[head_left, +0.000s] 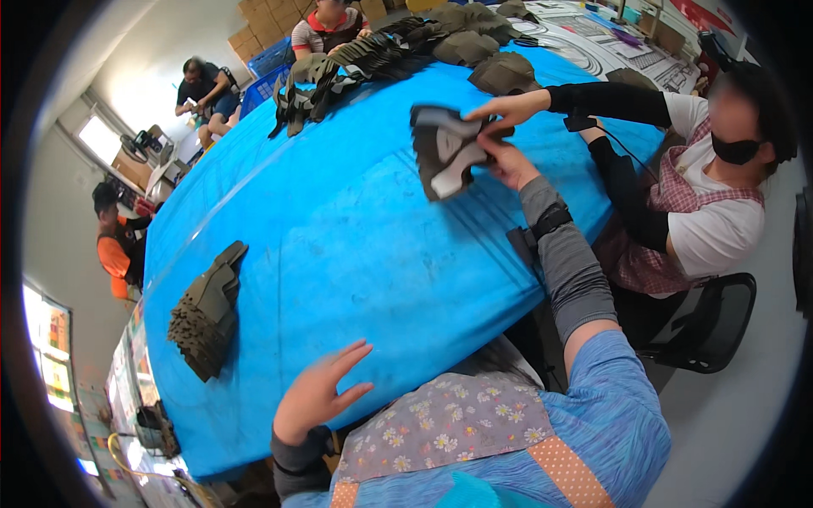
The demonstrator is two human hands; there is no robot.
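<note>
Over the right half of the blue-covered table, my right hand is closed on the edge of a flat, dark olive shoe-upper piece with pale grey and white patches. A co-worker's hand from the right touches the same piece along its upper edge. Whether it is one layer or several, I cannot tell. My left hand is at the table's near edge, fingers apart and holding nothing, slightly blurred. Left of it, a fanned stack of dark olive pieces lies on the table.
Long overlapping rows of dark pieces and more piles cover the far side. The co-worker stands close on my right, near a black chair. Other people sit beyond the table. Blue crates stand at its far left.
</note>
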